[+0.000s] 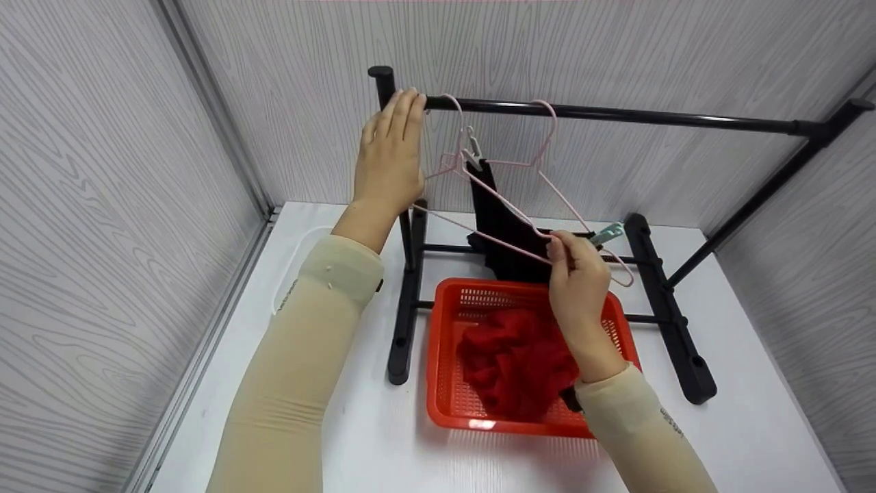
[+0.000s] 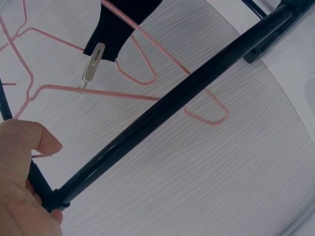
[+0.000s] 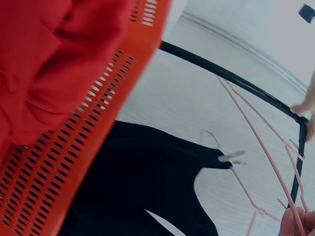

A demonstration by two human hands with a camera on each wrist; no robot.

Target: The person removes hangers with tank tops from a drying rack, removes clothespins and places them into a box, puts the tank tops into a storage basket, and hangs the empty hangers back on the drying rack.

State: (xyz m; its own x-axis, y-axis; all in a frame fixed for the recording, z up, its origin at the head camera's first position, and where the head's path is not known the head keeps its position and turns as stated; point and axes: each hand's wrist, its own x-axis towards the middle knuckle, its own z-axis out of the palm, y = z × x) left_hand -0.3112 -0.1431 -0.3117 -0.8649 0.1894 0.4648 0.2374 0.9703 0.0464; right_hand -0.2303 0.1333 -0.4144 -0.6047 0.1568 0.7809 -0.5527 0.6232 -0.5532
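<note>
Pinched pink hanger point(image 1: 503, 201) by corner in right grip point(image 1: 580, 281); curled left grip point(image 1: 390, 150) round rail point(image 1: 629, 115). Seemed light, springy, best held at corners.

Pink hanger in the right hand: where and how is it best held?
Probably the pink hanger is best pinched at its right corner, coming from the near right side. There the sloping wire and bottom bar run together, and such thin wire suits a pinch, as the right hand does now. The far side looks worse: a black garment hangs just behind.
</note>
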